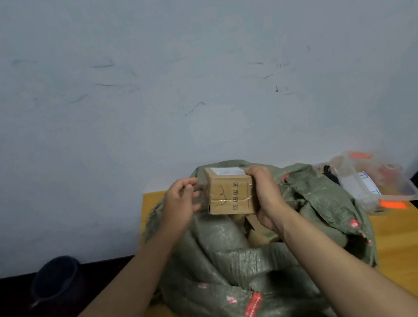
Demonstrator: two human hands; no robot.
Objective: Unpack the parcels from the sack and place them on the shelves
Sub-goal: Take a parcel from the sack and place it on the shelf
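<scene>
Far left on the dark floor, a dark bucket [55, 278] near the wall, well apart from the work. Moving right, left hand [182, 202] with fingers curled, pinching what looks like clear tape or wrap at the left side of the cardboard parcel [230, 191]. Parcel held up above the mouth of the green sack [245, 274], label face upward. Right hand [265, 193] wrapped around the parcel's right side, bearing most of it. More cardboard visible inside the sack just below. Farther right, a clear plastic tub [382, 179] on the far right corner of the yellow table [416, 263].

Likely risk: a slip from the one-sided grip, dropping the parcel back into the sack; or loose sack fabric dragged along, toppling the rest toward the table's near edge. Open room up and to the left over bare floor; right side crowded by the tub. No shelves in view.
</scene>
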